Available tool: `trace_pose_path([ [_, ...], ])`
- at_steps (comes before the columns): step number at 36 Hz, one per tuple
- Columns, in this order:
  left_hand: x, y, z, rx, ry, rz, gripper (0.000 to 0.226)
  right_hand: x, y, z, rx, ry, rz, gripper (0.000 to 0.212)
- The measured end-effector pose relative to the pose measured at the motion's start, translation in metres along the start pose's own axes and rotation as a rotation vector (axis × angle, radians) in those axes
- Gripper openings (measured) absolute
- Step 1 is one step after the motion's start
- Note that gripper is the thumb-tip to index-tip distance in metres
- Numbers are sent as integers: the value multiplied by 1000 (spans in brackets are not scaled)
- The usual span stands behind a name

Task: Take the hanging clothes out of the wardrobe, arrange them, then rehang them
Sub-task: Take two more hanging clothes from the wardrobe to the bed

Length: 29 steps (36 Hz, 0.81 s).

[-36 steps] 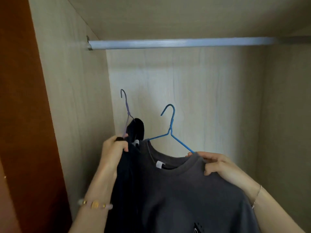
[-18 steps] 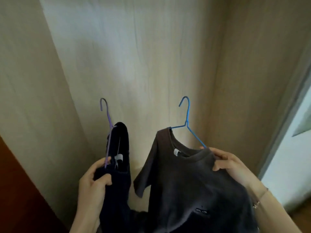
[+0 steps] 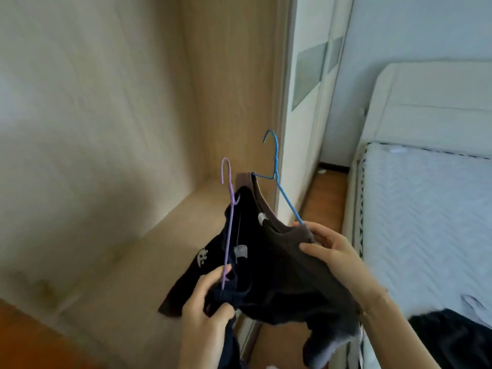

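My left hand [image 3: 205, 312] grips a dark navy garment [image 3: 239, 251] on a purple wire hanger [image 3: 229, 209], low in the middle of the view. My right hand [image 3: 332, 251] pinches the shoulder of a brown-grey T-shirt [image 3: 290, 272] that hangs on a blue wire hanger [image 3: 278, 179]. Both garments are off the rail and held close together in front of the open wardrobe [image 3: 229, 89]. The two hanger hooks point up and catch on nothing. The shirt's lower part droops below my hands.
The wardrobe's pale wooden floor [image 3: 149, 262] lies to the left behind the clothes. A bed with a white quilted mattress [image 3: 426, 222] and white headboard [image 3: 426, 102] stands at the right. Dark clothing [image 3: 452, 339] lies on the bed's near corner. Orange wooden floor [image 3: 324, 193] runs between wardrobe and bed.
The view has swung down and to the right, from the wardrobe rail to the bed. Both hands have carried the two hangered garments out of the wardrobe and brought them closer together.
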<state>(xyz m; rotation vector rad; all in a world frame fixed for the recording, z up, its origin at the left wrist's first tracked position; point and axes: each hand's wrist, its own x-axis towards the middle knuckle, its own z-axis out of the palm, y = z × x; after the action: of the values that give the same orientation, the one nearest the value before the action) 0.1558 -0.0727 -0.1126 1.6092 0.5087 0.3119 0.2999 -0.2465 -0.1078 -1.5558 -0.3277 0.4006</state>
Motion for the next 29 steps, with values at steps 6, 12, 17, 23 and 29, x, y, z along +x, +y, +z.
trace_pose_path([
  [6,-54,-27,-18,106,-278,41,52,-126,21,3,15,278,111,34],
  [12,-98,-44,-24,167,-428,54,51,-236,37,-7,74,480,230,32],
  [17,-142,-56,-16,281,-614,123,54,-329,50,-10,136,650,269,32],
  [23,-220,-63,-2,357,-863,210,51,-463,59,-12,117,864,266,33],
  [29,-325,-71,22,390,-1136,294,44,-621,62,-4,100,1068,264,28],
])
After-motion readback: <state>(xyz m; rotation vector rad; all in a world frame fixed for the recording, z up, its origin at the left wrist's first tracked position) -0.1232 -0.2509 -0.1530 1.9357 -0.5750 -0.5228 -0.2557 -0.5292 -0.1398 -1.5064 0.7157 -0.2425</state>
